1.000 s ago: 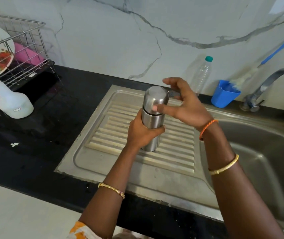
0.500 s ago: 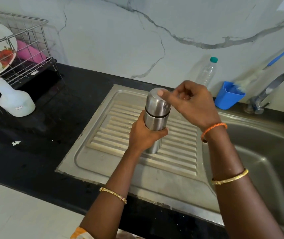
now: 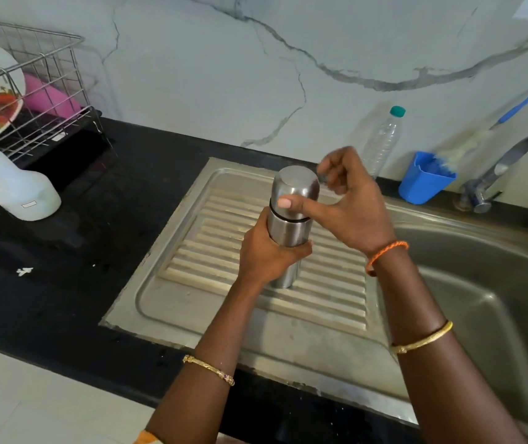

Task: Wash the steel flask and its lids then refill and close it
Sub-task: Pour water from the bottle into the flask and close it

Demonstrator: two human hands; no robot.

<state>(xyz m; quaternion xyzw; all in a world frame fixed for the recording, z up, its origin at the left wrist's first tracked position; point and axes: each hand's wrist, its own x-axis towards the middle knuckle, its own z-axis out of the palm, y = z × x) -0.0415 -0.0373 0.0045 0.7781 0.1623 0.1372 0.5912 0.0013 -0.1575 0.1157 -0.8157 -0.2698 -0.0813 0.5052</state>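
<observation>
Head view: left hand [image 3: 267, 251] grips flask [image 3: 288, 232], right hand [image 3: 349, 203] seemingly on lid [image 3: 294, 190].

Both my forearms are bare to the near edge of view. My left wrist carries a thin gold bangle [image 3: 209, 370] with small ornamental studs. My right wrist carries a braided orange thread [image 3: 386, 255]; a plain gold bangle [image 3: 423, 338] sits nearer on that forearm. An orange-and-white sleeve edge [image 3: 145, 439] shows at bottom.
</observation>
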